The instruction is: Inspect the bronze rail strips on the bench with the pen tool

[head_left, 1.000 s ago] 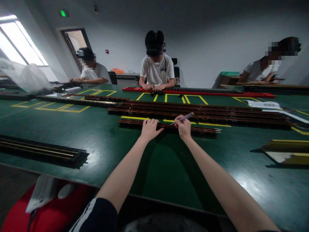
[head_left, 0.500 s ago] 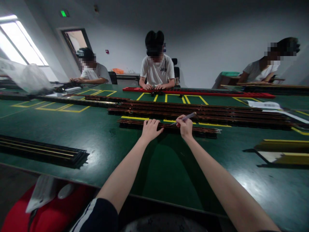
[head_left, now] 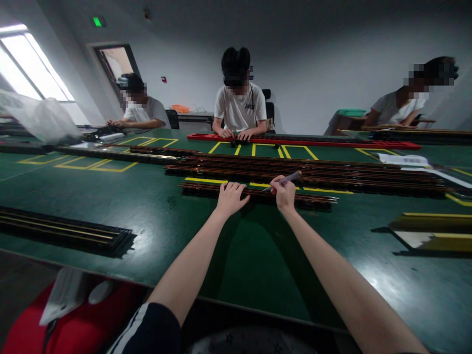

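Note:
My left hand lies over a narrow dark strip with copper-coloured lines, its fingers stretched out and its thumb apart. To the right, my right hand is closed around a slim pen-like tool with a purplish handle and a thin metal shaft. That shaft slants down to the left, with its end at the strip between my hands. Whether the point touches the strip, and the shape of its very end, I cannot make out. Just beyond lies a longer bundle of dark, copper-lined strips.
Dark strips with gold lines lie on the green table at left; yellow angled profiles lie at right. A co-worker across the table handles parts at a red rail. Two other people sit further off.
The tool and my right hand have shifted very slightly to the right. My left hand stays on the strip. The co-worker's hands opposite have moved a little.

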The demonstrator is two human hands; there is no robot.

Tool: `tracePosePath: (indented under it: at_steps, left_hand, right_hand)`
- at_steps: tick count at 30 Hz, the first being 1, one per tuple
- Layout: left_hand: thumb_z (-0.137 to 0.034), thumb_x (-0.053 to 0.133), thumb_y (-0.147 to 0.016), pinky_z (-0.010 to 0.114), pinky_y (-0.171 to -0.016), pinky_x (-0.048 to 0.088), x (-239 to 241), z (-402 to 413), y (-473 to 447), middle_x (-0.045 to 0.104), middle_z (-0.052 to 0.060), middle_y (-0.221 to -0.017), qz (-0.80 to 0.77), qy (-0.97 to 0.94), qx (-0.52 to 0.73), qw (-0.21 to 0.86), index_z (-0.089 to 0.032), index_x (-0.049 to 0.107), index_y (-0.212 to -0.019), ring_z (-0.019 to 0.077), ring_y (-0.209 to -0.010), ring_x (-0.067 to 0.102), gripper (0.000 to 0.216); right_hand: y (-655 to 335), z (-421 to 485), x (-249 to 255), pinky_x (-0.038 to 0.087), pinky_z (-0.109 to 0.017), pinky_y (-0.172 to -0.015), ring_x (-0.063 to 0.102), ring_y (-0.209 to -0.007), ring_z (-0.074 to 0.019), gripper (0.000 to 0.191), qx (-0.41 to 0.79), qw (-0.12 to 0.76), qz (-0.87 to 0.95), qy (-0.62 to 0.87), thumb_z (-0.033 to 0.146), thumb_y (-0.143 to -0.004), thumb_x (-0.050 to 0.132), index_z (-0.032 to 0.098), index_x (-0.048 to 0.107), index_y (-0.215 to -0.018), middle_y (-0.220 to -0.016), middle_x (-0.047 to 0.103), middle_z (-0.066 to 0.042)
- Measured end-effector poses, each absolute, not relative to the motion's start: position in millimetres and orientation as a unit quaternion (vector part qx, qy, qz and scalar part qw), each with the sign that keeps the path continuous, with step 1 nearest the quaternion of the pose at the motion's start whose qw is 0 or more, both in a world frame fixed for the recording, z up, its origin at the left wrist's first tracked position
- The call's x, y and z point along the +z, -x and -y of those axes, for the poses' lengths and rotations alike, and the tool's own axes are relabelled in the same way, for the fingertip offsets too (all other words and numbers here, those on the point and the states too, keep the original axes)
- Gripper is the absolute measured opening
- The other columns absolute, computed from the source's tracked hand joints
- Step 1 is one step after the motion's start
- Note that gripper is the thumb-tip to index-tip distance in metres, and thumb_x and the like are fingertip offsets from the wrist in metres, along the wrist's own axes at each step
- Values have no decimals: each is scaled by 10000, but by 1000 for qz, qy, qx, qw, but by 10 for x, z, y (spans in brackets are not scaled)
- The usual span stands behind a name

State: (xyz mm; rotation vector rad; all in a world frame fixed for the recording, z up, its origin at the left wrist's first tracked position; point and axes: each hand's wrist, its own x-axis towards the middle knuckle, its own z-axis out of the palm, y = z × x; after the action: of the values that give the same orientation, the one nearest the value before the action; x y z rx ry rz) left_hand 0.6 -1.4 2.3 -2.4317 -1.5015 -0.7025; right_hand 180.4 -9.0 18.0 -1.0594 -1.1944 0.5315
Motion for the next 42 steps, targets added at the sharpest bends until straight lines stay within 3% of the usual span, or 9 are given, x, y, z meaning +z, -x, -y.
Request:
tracePosePath:
  at_steps: [18,42]
  left_hand:
    - [-427,471,-889,454,-1009,331,14,14,-13,656,77,-1155,508,821,-239,104,-231,607,-1149,265,-1107,546,352]
    - [-230,424,-886,435,-1005,347,7,3,17,663,72,-1150,504,820,-248,110,-196,604,-1181,246,-1091,554,348]
  right_hand:
    - [-1835,72,162,376,-267,-521,462,-458,-130,119,218,671,522,479,293,-658,531,207,525,-575,-465,474,45]
    - [-1822,89,176,387,-272,-531,481,-457,-133,124,217,659,536,481,263,-663,558,199,548,-557,-457,505,37]
